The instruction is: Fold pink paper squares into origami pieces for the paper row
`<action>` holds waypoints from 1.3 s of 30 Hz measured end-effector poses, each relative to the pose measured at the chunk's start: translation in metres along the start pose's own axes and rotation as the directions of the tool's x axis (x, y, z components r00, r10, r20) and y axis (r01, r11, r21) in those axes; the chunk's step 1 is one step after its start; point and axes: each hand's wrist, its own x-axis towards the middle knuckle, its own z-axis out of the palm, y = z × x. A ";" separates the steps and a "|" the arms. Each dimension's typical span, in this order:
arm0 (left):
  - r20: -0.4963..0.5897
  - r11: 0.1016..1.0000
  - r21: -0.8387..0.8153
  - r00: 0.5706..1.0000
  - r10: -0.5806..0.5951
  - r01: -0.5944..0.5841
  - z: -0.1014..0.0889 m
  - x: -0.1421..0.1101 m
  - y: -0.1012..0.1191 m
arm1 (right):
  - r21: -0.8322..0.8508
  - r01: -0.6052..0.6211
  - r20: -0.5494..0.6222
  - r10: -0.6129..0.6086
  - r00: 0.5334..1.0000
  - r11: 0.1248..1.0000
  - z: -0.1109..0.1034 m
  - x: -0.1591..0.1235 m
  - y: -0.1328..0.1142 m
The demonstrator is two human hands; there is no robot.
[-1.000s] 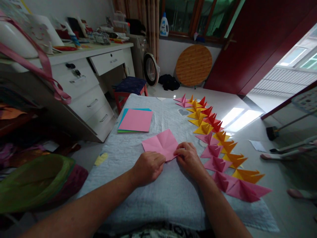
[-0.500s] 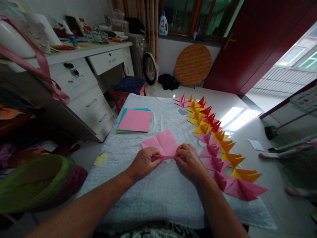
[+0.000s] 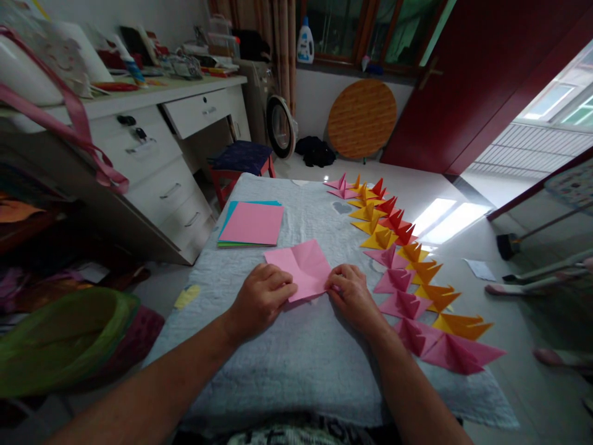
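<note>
A pink sheet of origami paper (image 3: 306, 269) with crease lines lies on the cloth-covered table, its near edge slightly raised. My left hand (image 3: 265, 295) is closed on its left side, thumb and fingertips pinching the paper. At the right corner, my right hand (image 3: 350, 289) pinches the sheet between thumb and fingers. A stack of square paper (image 3: 252, 224), pink on top with blue and green edges below, sits beyond my left hand. To the right stand folded paper cranes (image 3: 402, 304) in rows of pink, yellow, orange and red.
A pale blue cloth (image 3: 259, 377) covers the table. On the left are a white desk with drawers (image 3: 152, 167) and a green-lined bin (image 3: 69, 337). Behind the table stand a stool (image 3: 241, 158), an open washing machine (image 3: 281, 127) and a round wooden board (image 3: 362, 118).
The folded-up near edge of the pink paper has opened out toward me, so more of the sheet shows. My left hand has shifted slightly left and up; the right stays nearly in place.
</note>
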 end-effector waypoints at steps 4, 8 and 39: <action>0.242 0.993 -0.079 0.968 -0.063 0.084 0.001 0.000 0.001 | 0.031 -0.006 0.021 0.005 1.000 1.000 0.001 0.000 0.003; 0.339 0.917 -0.209 0.904 -0.259 0.341 0.007 0.004 0.003 | 0.070 -0.037 0.034 0.035 0.999 0.997 -0.004 0.000 0.004; 0.199 0.765 0.206 0.739 -0.643 0.610 0.025 0.006 -0.003 | -0.078 -0.137 -0.063 0.133 0.989 0.987 0.006 -0.002 0.012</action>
